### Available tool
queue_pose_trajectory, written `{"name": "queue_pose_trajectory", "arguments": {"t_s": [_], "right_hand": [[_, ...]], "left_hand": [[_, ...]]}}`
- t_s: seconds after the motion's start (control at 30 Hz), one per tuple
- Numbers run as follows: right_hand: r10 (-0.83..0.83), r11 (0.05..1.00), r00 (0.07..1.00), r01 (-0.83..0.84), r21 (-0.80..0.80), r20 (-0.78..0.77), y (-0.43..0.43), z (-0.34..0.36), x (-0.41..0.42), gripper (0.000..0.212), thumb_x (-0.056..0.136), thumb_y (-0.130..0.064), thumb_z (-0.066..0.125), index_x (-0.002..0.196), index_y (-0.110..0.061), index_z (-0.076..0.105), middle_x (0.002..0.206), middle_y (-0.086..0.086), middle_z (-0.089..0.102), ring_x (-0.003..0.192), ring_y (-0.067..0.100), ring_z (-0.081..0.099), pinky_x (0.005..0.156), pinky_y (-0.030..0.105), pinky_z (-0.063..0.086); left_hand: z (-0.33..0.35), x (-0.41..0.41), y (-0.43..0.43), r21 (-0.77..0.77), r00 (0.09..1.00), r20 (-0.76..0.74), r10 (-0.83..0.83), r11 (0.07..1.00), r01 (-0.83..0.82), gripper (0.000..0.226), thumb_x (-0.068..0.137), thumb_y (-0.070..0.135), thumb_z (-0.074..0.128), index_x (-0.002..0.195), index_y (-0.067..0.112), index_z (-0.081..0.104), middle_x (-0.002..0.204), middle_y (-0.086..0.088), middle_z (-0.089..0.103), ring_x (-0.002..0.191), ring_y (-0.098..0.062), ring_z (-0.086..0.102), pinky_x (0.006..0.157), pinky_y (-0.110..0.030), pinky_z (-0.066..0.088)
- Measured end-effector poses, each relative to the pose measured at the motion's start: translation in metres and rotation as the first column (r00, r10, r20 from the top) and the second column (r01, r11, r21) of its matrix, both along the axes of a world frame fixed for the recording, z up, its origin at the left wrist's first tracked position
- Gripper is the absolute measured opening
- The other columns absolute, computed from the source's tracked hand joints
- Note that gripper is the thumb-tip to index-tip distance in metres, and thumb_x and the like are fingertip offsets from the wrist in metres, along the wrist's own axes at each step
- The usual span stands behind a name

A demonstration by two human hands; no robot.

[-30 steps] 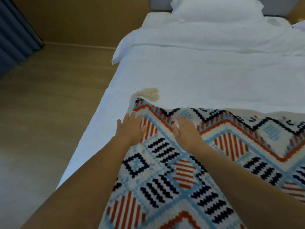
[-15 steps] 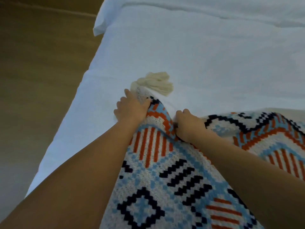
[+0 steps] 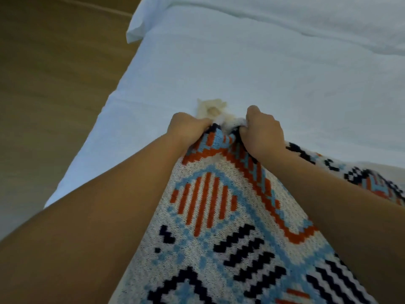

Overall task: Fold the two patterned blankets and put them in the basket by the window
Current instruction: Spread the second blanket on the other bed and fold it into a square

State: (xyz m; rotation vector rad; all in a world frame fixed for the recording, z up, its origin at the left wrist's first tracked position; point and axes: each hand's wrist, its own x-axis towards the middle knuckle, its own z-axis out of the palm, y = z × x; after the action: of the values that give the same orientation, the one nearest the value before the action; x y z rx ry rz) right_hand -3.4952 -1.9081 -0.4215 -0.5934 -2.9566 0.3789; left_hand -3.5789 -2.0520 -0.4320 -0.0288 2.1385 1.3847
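Observation:
A knitted patterned blanket (image 3: 221, 218) in white, light blue, orange-red and navy lies on the white bed (image 3: 252, 69), reaching from the lower frame up to its far corner. My left hand (image 3: 186, 126) grips the left side of that corner with curled fingers. My right hand (image 3: 262, 131) grips the right side of the same corner, bunching the cloth between the two hands. A cream tassel (image 3: 211, 109) sticks out just past the corner. No second blanket and no basket are in view.
The bed's left edge runs diagonally from the upper middle to the lower left, with wooden floor (image 3: 48, 84) beyond it. A folded white duvet (image 3: 274, 20) lies across the head end of the bed.
Both hands went from lying flat on the blanket to gripping its far corner. They have drawn closer together and bunched the corner. The view has tilted down and closer.

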Motion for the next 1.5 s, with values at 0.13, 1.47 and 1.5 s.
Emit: {"name": "queue_pose_trajectory", "arguments": {"t_s": [0.13, 1.47, 1.5], "right_hand": [[-0.155, 0.982, 0.987, 0.151, -0.114, -0.032, -0.004, -0.024, 0.008, 0.029, 0.091, -0.012, 0.05, 0.071, -0.013, 0.03, 0.06, 0.0, 0.032, 0.051, 0.013, 0.028, 0.044, 0.03, 0.016], [-0.112, 0.994, 0.645, 0.062, 0.094, 0.756, 0.184, -0.01, 0.14, 0.027, 0.092, -0.033, 0.044, 0.111, -0.015, 0.05, 0.108, 0.006, 0.053, 0.103, 0.03, 0.049, 0.095, 0.047, 0.035], [-0.116, 0.992, 0.666, 0.035, 0.124, 0.737, 0.184, -0.011, 0.14, 0.022, 0.092, -0.029, 0.045, 0.103, -0.011, 0.054, 0.1, 0.007, 0.056, 0.091, 0.028, 0.051, 0.087, 0.043, 0.04]], "left_hand": [[0.014, -0.008, 0.009, -0.197, 0.932, -0.36, 0.043, 0.973, -0.121, 0.012, 0.088, 0.021, 0.05, 0.087, 0.01, 0.056, 0.081, -0.011, 0.057, 0.078, -0.026, 0.054, 0.076, -0.038, 0.043], [-0.028, 0.115, 0.169, -0.784, 0.293, -0.296, -0.909, 0.406, 0.47, 0.068, 0.093, 0.024, 0.042, 0.148, 0.023, 0.003, 0.153, -0.007, 0.024, 0.143, -0.028, 0.009, 0.11, -0.059, 0.0], [-0.025, 0.118, 0.178, -0.826, 0.267, -0.254, -0.93, 0.352, 0.44, 0.063, 0.09, 0.023, 0.046, 0.145, 0.02, 0.017, 0.143, -0.009, 0.037, 0.137, -0.03, 0.022, 0.109, -0.061, 0.006]]}}
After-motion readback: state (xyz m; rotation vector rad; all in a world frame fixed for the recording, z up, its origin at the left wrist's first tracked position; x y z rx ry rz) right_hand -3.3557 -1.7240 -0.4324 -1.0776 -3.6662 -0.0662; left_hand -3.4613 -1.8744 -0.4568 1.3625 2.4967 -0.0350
